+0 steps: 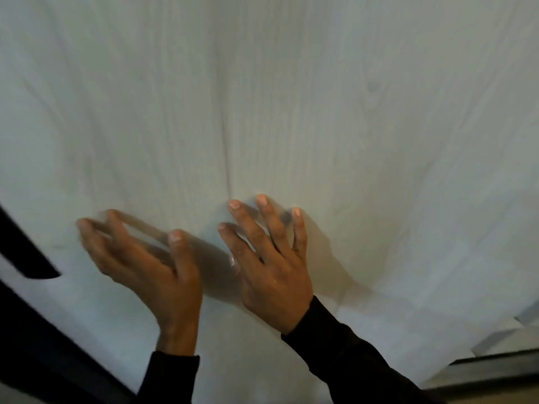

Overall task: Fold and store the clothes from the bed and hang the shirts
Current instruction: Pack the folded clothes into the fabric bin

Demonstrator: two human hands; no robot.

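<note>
A pale panel (291, 97) with faint grey wood grain, likely a wardrobe door, fills nearly the whole head view, and everything else sits against it. At the panel's lower left edge runs a dark frame (35, 339), with a short dark bar (26, 252) slanting just above it. To the right of that bar, in front of the panel's lower middle, the left hand (148, 266) is raised with its palm turned toward the right; its fingers (96, 228) are loosely bent and blurred, and its grip holds nothing. Whether those fingers touch the panel cannot be told. A black sleeve (169, 377) covers its wrist. Just beside it, a little to the right, the right hand (271, 269) lies with its back to the camera, fingers spread and straight, the fingertips (262, 199) laid on or very close to the panel, casting a soft shadow around them. Its grip is wide open and has hold of nothing. A black sleeve (350, 357) runs from its wrist down to the bottom edge. At the panel's lower right corner a lighter ledge (501, 336) and a dark strip (493, 360) show, too blurred to name. No clothes or shirts from the bed are in view.
</note>
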